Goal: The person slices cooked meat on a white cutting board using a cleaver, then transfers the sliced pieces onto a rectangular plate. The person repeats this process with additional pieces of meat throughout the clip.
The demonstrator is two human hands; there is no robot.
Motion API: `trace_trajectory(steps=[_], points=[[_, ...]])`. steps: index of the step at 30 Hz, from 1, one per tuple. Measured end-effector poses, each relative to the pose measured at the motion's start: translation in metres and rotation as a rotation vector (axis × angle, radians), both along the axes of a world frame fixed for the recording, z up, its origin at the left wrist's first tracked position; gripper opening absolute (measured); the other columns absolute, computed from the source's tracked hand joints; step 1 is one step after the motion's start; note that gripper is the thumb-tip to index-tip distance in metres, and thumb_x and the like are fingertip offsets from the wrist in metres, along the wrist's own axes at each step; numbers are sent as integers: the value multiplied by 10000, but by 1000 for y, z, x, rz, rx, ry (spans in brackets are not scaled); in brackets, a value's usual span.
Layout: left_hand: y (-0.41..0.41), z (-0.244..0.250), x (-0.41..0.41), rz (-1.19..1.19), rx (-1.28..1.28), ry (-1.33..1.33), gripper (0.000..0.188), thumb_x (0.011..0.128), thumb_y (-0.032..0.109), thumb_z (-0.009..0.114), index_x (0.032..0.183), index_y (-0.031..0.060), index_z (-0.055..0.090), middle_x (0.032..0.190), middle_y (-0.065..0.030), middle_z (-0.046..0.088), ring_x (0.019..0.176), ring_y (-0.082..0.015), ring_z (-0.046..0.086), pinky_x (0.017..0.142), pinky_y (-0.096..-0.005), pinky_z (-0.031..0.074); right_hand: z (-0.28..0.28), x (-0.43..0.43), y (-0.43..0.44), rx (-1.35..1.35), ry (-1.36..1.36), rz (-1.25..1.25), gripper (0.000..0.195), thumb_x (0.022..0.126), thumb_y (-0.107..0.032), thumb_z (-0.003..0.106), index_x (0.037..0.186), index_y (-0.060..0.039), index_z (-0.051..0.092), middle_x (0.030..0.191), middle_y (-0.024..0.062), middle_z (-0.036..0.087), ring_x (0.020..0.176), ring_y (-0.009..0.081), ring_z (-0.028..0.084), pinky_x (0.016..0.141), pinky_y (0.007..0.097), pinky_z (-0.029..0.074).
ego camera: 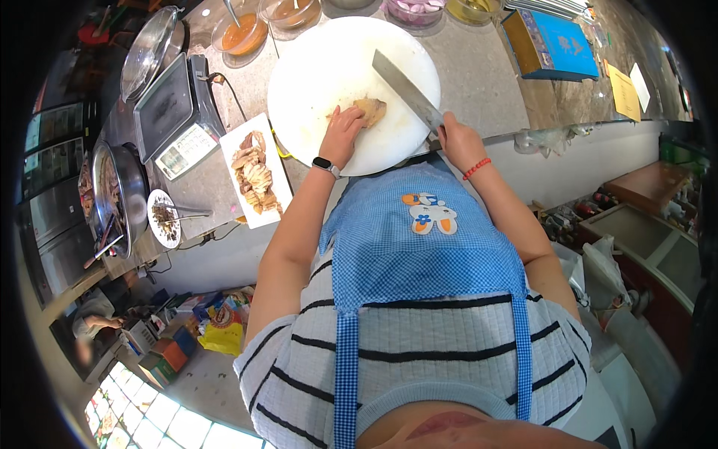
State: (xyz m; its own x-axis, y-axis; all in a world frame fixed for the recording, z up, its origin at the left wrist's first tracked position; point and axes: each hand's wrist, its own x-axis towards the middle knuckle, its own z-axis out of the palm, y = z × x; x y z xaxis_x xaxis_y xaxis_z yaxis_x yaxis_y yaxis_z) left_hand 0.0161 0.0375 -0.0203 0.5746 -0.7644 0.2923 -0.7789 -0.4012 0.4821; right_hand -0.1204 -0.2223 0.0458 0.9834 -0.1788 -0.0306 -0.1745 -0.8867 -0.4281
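Note:
On a round white cutting board [314, 67] lies a piece of cooked meat [372, 111], yellowish with a darker edge. The fingers of my left hand [343, 134] rest on its left side. My right hand [463, 143] grips the handle of a cleaver [406, 90], whose broad blade slants up and left above the board, apart from the meat. Left of the board, a white rectangular plate [229, 151] carries sliced cooked meat [255, 174].
A digital scale [168, 112], a metal basin [134, 191] and a small plate with dark bits [176, 230] stand at left. Bowls of orange sauce [245, 36] and sliced onion [415, 12] line the far side. A blue box [561, 45] sits at right.

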Motion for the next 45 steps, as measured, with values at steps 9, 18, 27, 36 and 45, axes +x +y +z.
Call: trace_trajectory(steps=[9,18,27,36,45], points=[[-18,20,-12,52,-136,54,273,742,-5,582,1012,38,571,1120,-142,564,1072,-342,529,962,-452,421,14,-7,7,41,121,149,158,896,-139,563,917,-26,455,692,207,613,655,409,610,581,501,479],[-32,-14,-10,162,-185,-21,140,793,72,676,924,67,626,973,-97,579,921,-308,545,803,-403,448,39,14,20,-57,193,258,110,871,-110,507,928,-28,462,756,186,622,691,379,630,599,467,500],[-29,-15,-9,129,-197,-34,123,779,82,682,894,78,635,903,-89,568,870,-305,544,754,-410,435,57,5,13,-53,212,313,99,867,-76,471,944,-14,473,751,201,636,705,367,655,617,447,533],[-27,-5,-4,66,-159,-6,145,777,40,666,915,70,633,965,-94,579,912,-312,553,788,-413,446,21,69,53,4,217,250,112,884,-78,446,950,2,490,779,224,662,741,362,671,648,431,544],[-22,-15,-4,114,-161,-42,165,774,40,683,932,87,672,959,-99,568,928,-300,546,789,-411,440,58,23,22,-36,261,295,100,868,-69,471,942,-4,487,749,213,650,711,372,664,620,449,534]])
